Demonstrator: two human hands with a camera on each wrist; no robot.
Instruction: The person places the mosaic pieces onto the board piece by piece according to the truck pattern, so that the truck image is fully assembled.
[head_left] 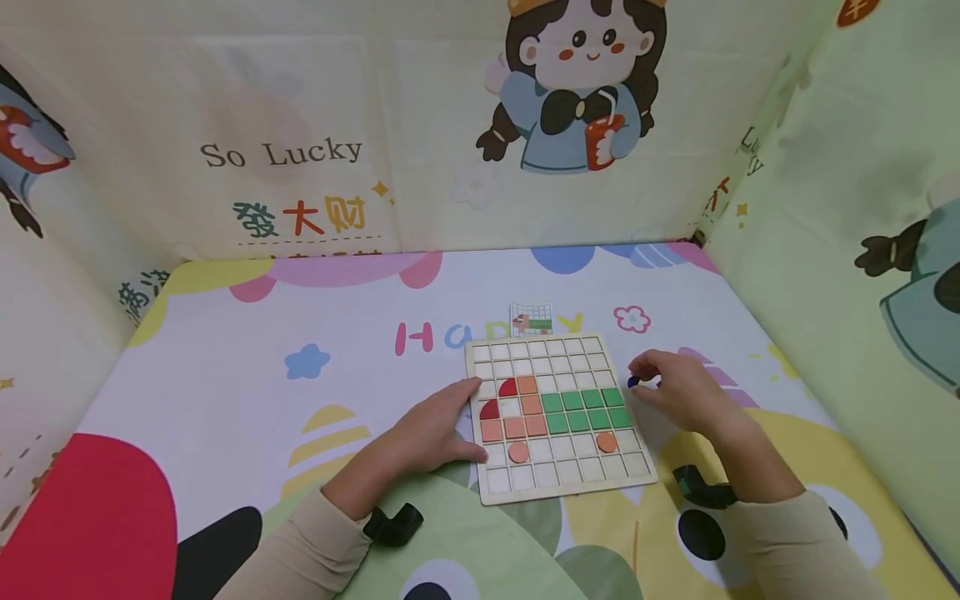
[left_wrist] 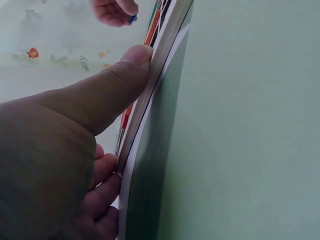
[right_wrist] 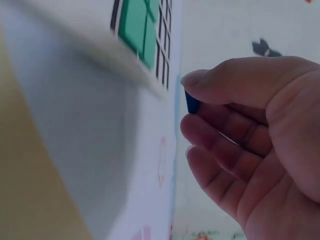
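A pale square grid board (head_left: 525, 494) lies on the table, with green square tiles (head_left: 574, 400), orange square tiles (head_left: 514, 427), two red curved-edge tiles (head_left: 508, 387) and two orange round tiles (head_left: 606, 442) on its cells. My left hand (head_left: 423, 433) touches the board's left edge, thumb and index finger apart; in the left wrist view the thumb (left_wrist: 125, 75) presses against the edge. Off the right edge, my right hand (head_left: 686, 392) pinches a small dark blue piece (right_wrist: 191, 103) between thumb and fingertips, the other fingers bent below. Its full shape is partly hidden.
Behind the board lies a small card (head_left: 531, 319) printed with a coloured grid pattern. A cartoon-printed cloth (head_left: 225, 367) covers the table, and printed curtains (head_left: 420, 108) rise behind and at both sides. Each wrist wears a black device (head_left: 395, 525).
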